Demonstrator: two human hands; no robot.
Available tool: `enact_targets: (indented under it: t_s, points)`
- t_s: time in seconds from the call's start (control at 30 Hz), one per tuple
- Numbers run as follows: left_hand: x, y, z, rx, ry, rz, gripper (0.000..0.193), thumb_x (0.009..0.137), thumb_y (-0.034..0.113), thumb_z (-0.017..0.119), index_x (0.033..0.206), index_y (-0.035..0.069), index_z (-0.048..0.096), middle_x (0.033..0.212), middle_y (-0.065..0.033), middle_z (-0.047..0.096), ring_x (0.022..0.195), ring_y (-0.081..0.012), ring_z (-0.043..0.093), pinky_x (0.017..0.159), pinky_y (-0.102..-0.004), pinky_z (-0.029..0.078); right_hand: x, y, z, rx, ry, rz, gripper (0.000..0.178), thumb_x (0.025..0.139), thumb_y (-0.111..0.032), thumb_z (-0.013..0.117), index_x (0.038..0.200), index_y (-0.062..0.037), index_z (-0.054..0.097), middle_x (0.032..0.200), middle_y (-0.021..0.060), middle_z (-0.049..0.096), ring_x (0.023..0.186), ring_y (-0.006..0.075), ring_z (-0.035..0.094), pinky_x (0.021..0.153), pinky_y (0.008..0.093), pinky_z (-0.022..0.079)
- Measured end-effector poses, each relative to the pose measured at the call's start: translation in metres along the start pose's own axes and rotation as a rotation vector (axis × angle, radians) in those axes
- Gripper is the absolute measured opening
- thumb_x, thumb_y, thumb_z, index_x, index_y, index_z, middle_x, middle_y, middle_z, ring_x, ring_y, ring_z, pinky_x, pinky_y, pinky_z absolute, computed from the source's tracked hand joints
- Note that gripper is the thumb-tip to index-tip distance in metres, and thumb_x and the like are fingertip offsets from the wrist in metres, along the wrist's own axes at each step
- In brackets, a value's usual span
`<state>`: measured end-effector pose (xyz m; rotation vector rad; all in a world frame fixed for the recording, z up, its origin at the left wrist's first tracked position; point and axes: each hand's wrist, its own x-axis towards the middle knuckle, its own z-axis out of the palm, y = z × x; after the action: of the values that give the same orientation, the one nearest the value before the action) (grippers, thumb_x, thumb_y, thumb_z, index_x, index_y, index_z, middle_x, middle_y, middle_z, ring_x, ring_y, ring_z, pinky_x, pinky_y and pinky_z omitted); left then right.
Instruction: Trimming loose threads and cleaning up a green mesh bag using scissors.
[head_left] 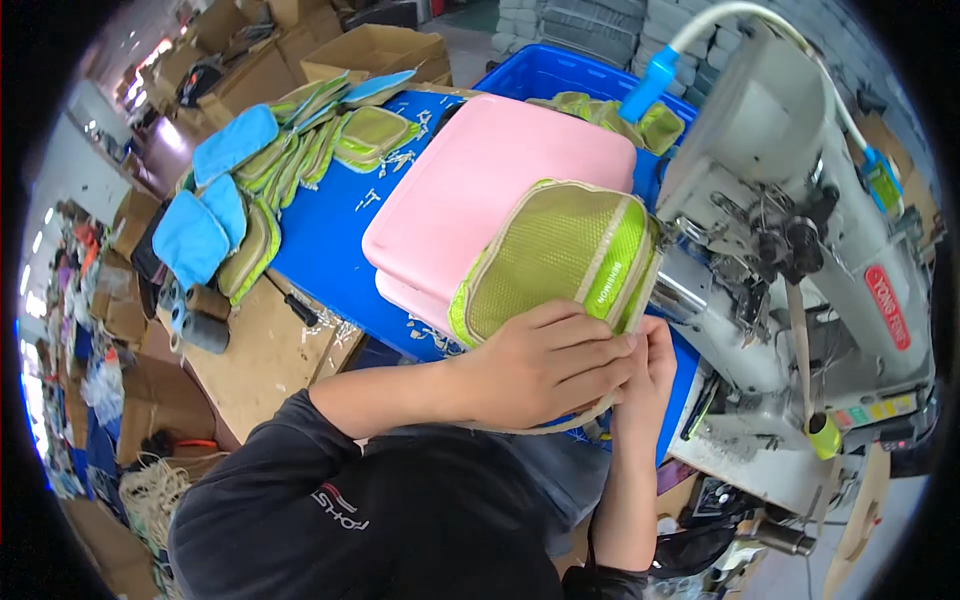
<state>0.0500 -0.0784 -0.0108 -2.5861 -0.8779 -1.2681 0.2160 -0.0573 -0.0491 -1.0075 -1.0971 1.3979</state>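
Observation:
A lime-green mesh pouch [550, 250] with beige edging lies tilted over a pink rounded slab, its right edge beside the sewing machine's [790, 210] metal arm end. My left hand [550, 365] lies across the pouch's near edge, fingers bent together and closed on it. My right hand [645, 375] meets it at the near right corner, thumb and fingers closed around the edge; its fingertips are partly hidden. A beige binding strip [545, 430] runs from the hands along below my left wrist.
Green pouches and blue pieces [235, 145] lie heaped on the left of the blue work surface [330, 235]. The pink slab [490, 180] stands mid-table. Behind it, a blue crate [560, 65] holds more green pieces. Thread cones [205, 320] and a screwdriver-like tool [300, 310] sit at left.

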Motion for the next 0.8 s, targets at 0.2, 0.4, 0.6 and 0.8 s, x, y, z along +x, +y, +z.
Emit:
enact_targets:
  t_s: [0.2, 0.4, 0.6, 0.8]
  points:
    - [-0.001, 0.007, -0.005, 0.149, -0.137, 0.063, 0.033, 0.079, 0.022, 0.070, 0.105, 0.002, 0.067, 0.114, -0.0100, 0.065, 0.100, -0.0229, 0.061, 0.082, -0.0343, 0.047, 0.006, 0.007, 0.008, -0.078, -0.015, -0.152, 0.017, 0.102, -0.008, 0.045, 0.087, -0.0023, 0.051, 0.078, -0.0029, 0.053, 0.070, 0.0021, 0.044, 0.061, 0.0193, 0.039]
    - [0.000, 0.011, -0.004, 0.217, -0.136, 0.128, 0.030, 0.079, 0.021, 0.069, 0.101, 0.001, 0.069, 0.111, -0.0120, 0.066, 0.099, -0.0236, 0.062, 0.079, -0.0336, 0.049, 0.002, 0.001, 0.011, -0.035, 0.011, -0.184, 0.017, 0.102, -0.007, 0.046, 0.086, -0.0021, 0.052, 0.076, -0.0029, 0.053, 0.070, 0.0023, 0.045, 0.062, 0.0193, 0.039]
    - [0.008, 0.003, 0.000, 0.262, -0.147, 0.159, 0.029, 0.080, 0.019, 0.066, 0.102, 0.000, 0.068, 0.109, -0.0122, 0.066, 0.097, -0.0229, 0.061, 0.080, -0.0331, 0.049, 0.012, -0.001, 0.009, -0.026, 0.041, -0.164, 0.018, 0.102, -0.008, 0.047, 0.086, -0.0029, 0.053, 0.076, -0.0035, 0.052, 0.069, 0.0019, 0.045, 0.061, 0.0187, 0.039]
    - [0.018, -0.012, 0.008, 0.247, -0.154, 0.150, 0.030, 0.079, 0.019, 0.064, 0.102, 0.000, 0.067, 0.106, -0.0116, 0.064, 0.097, -0.0228, 0.060, 0.083, -0.0338, 0.049, 0.028, 0.006, 0.005, -0.042, 0.070, -0.206, 0.017, 0.101, -0.009, 0.048, 0.088, -0.0029, 0.055, 0.074, -0.0044, 0.053, 0.065, 0.0006, 0.044, 0.057, 0.0171, 0.037]
